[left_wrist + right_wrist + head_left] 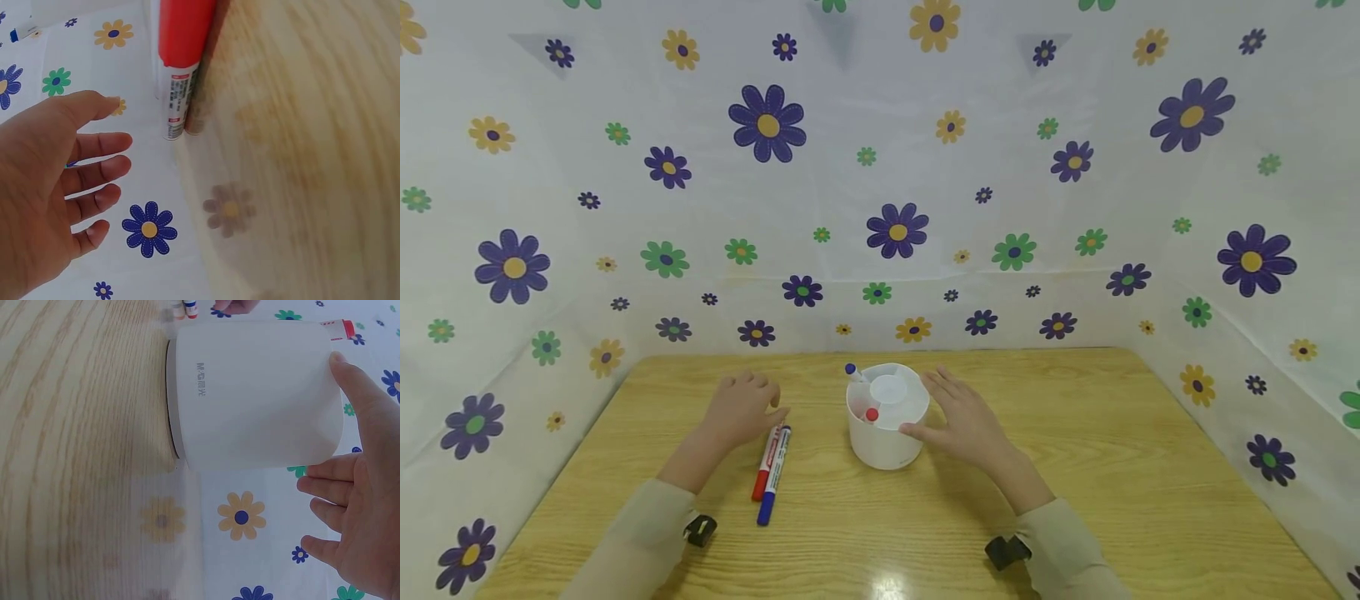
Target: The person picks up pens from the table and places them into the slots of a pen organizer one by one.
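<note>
1. We see a white, flower-printed cloth backdrop across the back, its left panel and right panel angling toward us.
2. We find large purple flowers, orange-yellow flowers and green flowers scattered over it.
3. We notice a horizontal crease low across the back and faint grey triangular patches near the top.
4. Below, we face a yellow-brown, wood-grained tabletop, its straight far edge beside the cloth.
5. We catch a white glare spot near its front and, from both wrist views, blurred flower reflections on its glossy surface.
</note>
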A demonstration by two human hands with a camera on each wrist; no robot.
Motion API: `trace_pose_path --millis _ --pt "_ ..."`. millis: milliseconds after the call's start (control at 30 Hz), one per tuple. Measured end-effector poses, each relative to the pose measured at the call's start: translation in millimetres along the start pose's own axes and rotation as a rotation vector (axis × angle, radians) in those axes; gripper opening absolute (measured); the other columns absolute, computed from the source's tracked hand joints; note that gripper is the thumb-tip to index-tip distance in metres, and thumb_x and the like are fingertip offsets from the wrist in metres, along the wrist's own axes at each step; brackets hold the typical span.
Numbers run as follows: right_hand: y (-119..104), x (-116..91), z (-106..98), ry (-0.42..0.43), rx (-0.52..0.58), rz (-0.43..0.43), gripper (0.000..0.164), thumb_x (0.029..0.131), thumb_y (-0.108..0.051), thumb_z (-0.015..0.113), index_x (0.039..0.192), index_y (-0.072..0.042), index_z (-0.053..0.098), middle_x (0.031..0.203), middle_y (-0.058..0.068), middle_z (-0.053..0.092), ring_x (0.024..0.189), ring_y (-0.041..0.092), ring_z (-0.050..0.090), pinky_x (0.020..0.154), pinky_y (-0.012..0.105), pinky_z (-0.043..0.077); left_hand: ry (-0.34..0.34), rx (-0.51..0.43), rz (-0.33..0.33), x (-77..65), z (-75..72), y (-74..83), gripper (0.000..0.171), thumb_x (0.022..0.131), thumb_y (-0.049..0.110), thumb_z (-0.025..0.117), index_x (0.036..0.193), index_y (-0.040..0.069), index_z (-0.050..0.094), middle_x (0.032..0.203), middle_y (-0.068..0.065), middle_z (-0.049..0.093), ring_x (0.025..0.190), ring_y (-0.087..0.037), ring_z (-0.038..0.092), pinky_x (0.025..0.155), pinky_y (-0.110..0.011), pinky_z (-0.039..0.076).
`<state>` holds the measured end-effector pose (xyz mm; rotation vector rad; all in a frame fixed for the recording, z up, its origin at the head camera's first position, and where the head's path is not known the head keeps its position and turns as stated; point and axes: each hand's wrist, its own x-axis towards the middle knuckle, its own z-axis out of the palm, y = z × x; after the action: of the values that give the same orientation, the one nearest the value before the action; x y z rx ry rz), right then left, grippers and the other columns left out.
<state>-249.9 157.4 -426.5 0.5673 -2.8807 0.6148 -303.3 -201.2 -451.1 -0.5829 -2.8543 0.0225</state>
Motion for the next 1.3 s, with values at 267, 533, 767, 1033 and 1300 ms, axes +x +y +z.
trace_pose_path --millis 267,533,767,1033,1300 --pt "-0.6 -0.7 0.6 -0.01 -0.001 0.0 0.093 0.083 -0.066 0.06 0.149 -0.006 0.036 0.156 0.013 0.035 0.149 0.033 0.024 0.117 0.056 0.025 -0.154 0.005 -0.024 4.8 9.6 -2.6 0.025 0.089 0.04 0.062 0.078 0.017 0.06 0.08 -0.001 0.057 0.08 -0.023 0.049 0.079 -0.047 0.04" --pt "0.5 -1.3 3.1 0.008 -0.009 -0.007 0.093 0.083 -0.067 0.06 0.149 -0.006 0.037 0.156 0.012 0.036 0.148 0.034 0.026 0.116 0.056 0.026 -0.243 -0.022 -0.051 5.2 9.2 -0.7 0.033 0.089 0.038 0.06 0.066 0.016 0.053 0.074 -0.001 0.053 0.078 -0.024 0.046 0.081 -0.049 0.04" --pt "-0.2 -2.1 3.6 0.009 -0.005 -0.002 0.093 0.083 -0.066 0.06 0.149 -0.006 0.037 0.155 0.013 0.037 0.148 0.035 0.026 0.116 0.056 0.026 -0.259 -0.038 -0.059 4.4 4.0 2.2 0.034 0.088 0.036 0.06 0.063 0.015 0.052 0.071 -0.001 0.051 0.074 -0.023 0.044 0.078 -0.047 0.038" --pt "-1.3 -3.3 3.4 0.016 -0.009 -0.002 0.092 0.083 -0.066 0.06 0.149 -0.006 0.037 0.155 0.013 0.037 0.148 0.035 0.026 0.116 0.056 0.026 -0.271 -0.065 -0.071 5.9 0.4 5.7 0.035 0.086 0.032 0.062 0.058 0.014 0.05 0.064 -0.002 0.049 0.069 -0.021 0.044 0.072 -0.041 0.035" --pt "-0.8 -4.3 4.1 0.015 -0.006 0.0 0.092 0.083 -0.066 0.06 0.149 -0.006 0.036 0.156 0.013 0.035 0.148 0.035 0.025 0.117 0.056 0.025 -0.297 -0.089 -0.079 5.7 -1.1 7.3 0.037 0.085 0.036 0.067 0.058 0.015 0.051 0.062 0.001 0.05 0.066 -0.019 0.045 0.072 -0.04 0.037"
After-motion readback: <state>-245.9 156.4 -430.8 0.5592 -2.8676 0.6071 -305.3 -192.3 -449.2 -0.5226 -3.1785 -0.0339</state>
